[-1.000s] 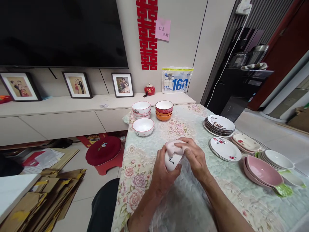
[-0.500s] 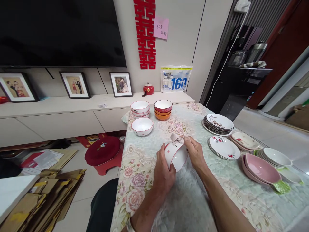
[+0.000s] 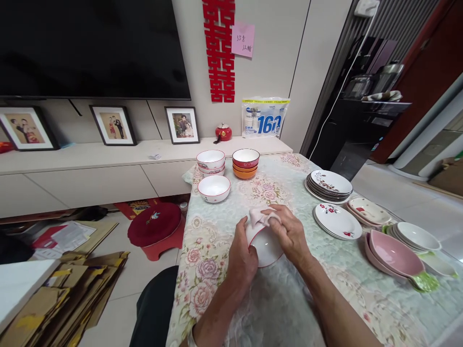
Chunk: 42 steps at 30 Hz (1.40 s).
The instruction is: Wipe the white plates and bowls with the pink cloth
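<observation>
A white bowl (image 3: 267, 249) with a red rim is tilted on its side above the table, its inside facing me. My left hand (image 3: 243, 253) is closed on the bowl's left side, thumb over the rim. A pale pink cloth (image 3: 259, 217) is gripped in my right hand (image 3: 287, 229), which presses it against the bowl's upper outer wall and rim. Beyond my hands stands a similar red-rimmed bowl (image 3: 214, 189), upright, in front of a stack of white bowls (image 3: 211, 160). Beside that stack are red and orange bowls (image 3: 245, 164), piled together.
Plate stacks (image 3: 331, 185) and flowered plates (image 3: 337, 221) sit on the right, near pink leaf-shaped dishes (image 3: 394, 253) and small white bowls (image 3: 417, 236). A floral cloth (image 3: 206, 289) covers the table. A red stool (image 3: 155, 226) and flattened cardboard (image 3: 83, 289) are at left.
My right hand has slid the cloth leftward and slightly down along the bowl's outside. The bowl has turned so that more of its inside shows. My left hand keeps its hold.
</observation>
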{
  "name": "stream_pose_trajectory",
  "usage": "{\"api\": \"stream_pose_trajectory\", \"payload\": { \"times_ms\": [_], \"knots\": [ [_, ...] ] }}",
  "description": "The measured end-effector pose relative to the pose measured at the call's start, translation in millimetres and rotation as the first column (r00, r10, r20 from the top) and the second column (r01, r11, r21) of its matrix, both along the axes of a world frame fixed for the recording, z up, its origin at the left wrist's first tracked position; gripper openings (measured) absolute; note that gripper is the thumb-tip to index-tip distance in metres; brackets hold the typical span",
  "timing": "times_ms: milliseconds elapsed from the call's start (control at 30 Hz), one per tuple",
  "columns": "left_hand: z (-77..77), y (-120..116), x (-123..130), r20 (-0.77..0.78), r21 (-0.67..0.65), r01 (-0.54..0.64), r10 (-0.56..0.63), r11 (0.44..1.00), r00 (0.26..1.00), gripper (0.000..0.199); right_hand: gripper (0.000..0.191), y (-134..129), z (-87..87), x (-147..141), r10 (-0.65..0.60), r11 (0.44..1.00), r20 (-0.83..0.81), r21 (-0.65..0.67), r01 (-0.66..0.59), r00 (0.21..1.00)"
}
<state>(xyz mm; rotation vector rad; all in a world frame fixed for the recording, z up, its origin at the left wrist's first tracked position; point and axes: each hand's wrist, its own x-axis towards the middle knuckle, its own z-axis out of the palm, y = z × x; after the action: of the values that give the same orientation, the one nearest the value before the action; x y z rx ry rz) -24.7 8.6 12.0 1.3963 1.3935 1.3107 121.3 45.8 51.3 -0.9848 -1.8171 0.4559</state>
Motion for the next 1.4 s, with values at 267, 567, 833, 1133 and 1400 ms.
{"api": "stream_pose_trajectory", "payload": {
  "times_ms": [267,567,833,1133,1400],
  "knots": [
    [1.0,-0.4,2.2,-0.102,-0.032,-0.009,0.006,0.999,0.995,0.068,0.044,4.0,-1.8,6.4,0.037,0.989,0.245,0.131,-0.071,0.969],
    [5.9,-3.8,7.0,0.055,-0.126,0.072,-0.065,0.989,0.996,0.067,0.033,35.8,-53.3,13.9,-0.297,0.849,-0.311,-0.519,0.1,0.903],
    [3.3,-5.2,9.2,0.19,-0.114,0.07,-0.047,0.991,0.981,0.062,0.026,28.6,-44.4,7.0,-0.189,0.961,-0.178,-0.238,0.144,0.966],
    [9.8,-7.0,10.7,0.221,0.037,0.101,-0.107,0.994,0.969,0.061,0.036,-3.5,-6.0,-1.3,-0.148,0.95,0.355,0.312,0.032,0.923],
    [-0.8,-4.6,10.1,0.162,-0.03,0.125,-0.119,0.992,0.98,0.084,0.024,16.7,-31.9,3.6,-0.223,0.973,-0.056,-0.078,0.219,0.973]
  ]
}}
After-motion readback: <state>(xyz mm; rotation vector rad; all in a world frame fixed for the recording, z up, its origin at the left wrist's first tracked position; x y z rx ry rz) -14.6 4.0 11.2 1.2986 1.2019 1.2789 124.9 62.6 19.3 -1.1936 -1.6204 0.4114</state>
